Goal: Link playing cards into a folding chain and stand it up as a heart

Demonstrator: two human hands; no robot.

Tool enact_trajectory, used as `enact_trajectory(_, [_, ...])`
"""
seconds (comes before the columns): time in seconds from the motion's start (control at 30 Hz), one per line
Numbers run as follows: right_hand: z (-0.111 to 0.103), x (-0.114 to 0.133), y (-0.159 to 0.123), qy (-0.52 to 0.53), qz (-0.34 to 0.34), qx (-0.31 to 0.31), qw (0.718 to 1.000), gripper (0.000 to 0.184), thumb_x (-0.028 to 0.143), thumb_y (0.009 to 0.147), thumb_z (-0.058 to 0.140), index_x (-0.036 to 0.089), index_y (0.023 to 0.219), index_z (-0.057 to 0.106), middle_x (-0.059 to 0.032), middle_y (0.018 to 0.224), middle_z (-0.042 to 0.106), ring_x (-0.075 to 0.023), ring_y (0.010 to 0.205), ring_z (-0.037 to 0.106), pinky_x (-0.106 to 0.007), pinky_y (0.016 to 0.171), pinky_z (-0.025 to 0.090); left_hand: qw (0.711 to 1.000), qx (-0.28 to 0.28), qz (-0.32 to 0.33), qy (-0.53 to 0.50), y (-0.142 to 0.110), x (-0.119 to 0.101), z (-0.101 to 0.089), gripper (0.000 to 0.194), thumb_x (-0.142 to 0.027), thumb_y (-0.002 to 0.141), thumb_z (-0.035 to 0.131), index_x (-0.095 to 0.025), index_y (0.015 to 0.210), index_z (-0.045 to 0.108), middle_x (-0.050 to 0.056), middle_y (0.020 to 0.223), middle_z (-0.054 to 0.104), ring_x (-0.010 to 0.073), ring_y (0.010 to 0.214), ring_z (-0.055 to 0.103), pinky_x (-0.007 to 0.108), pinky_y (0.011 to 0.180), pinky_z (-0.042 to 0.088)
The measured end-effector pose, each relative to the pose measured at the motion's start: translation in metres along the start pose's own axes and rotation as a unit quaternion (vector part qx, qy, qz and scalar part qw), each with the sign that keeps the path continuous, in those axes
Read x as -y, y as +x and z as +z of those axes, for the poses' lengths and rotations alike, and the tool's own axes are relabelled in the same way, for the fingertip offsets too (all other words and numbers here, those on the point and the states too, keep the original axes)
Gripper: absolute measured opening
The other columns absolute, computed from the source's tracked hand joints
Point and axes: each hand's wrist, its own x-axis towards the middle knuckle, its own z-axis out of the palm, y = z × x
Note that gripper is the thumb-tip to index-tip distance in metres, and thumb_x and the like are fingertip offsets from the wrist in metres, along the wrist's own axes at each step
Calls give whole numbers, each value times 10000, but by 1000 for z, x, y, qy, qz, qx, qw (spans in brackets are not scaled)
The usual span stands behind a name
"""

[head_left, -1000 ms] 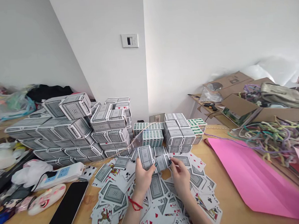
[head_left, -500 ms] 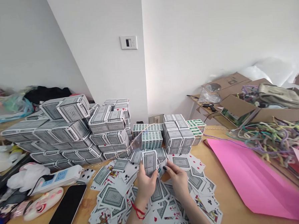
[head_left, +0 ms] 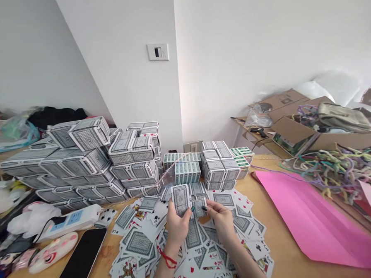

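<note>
My left hand [head_left: 177,227] is closed around a folded playing-card piece [head_left: 180,198], its grey patterned back toward me. With thumb and fingers together, my right hand [head_left: 222,222] pinches another playing card [head_left: 199,206] that looks folded; it meets the left-hand piece near my left thumb. Whether the two are joined, I cannot tell. Beneath both hands spreads a heap of loose playing cards [head_left: 139,244], some face up, some face down. Behind them stand a small stack of card blocks [head_left: 221,164] and several green-and-white boxes [head_left: 187,172].
Large stacks of folded-card blocks [head_left: 81,161] rise at the left. Nearer lie a black phone [head_left: 80,260], a white power strip [head_left: 73,221] and a pink-and-white case [head_left: 53,251]. At right are pink paper [head_left: 308,219], tangled yarn [head_left: 333,172] and an open cardboard box [head_left: 297,137].
The card in my right hand has turned and shows more of its patterned back. My left hand and its folded piece have shifted slightly left. The whole view has moved a little.
</note>
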Motion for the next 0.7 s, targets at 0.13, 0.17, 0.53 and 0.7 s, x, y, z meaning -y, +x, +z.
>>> enact_trajectory(0.13, [0,-2,-1,-17,-11,-8,1000,284,368,542,724,169,743,719,-57,705,706,-205,612,615,-306,571,483,1000,7,-12,-9,-1,1,-1,587,-310,680,624,-189,1218,423,138,1245,487,289,1187,417,411,985,313])
enact_trajectory(0.17, [0,-3,-1,-22,-16,-12,1000,264,365,543,720,172,724,718,-47,678,700,-194,585,603,-301,561,478,1000,10,-12,-11,-1,0,-1,589,-305,680,624,-192,1221,421,136,1247,486,286,1188,417,408,987,310])
enact_trajectory(0.53, [-2,1,-3,-78,-56,13,995,273,387,585,654,166,740,695,-28,629,628,-159,518,527,-270,478,457,997,12,-63,-37,-3,-2,1,570,-316,636,662,-206,1159,462,134,1248,494,310,1240,349,407,977,324])
enact_trajectory(0.7, [0,-3,-4,-143,-93,1,985,422,509,668,568,162,888,664,9,517,540,-111,390,423,-242,382,403,993,-11,-85,-77,0,4,3,522,-299,591,695,-180,1064,509,134,1108,589,320,1152,453,421,924,363])
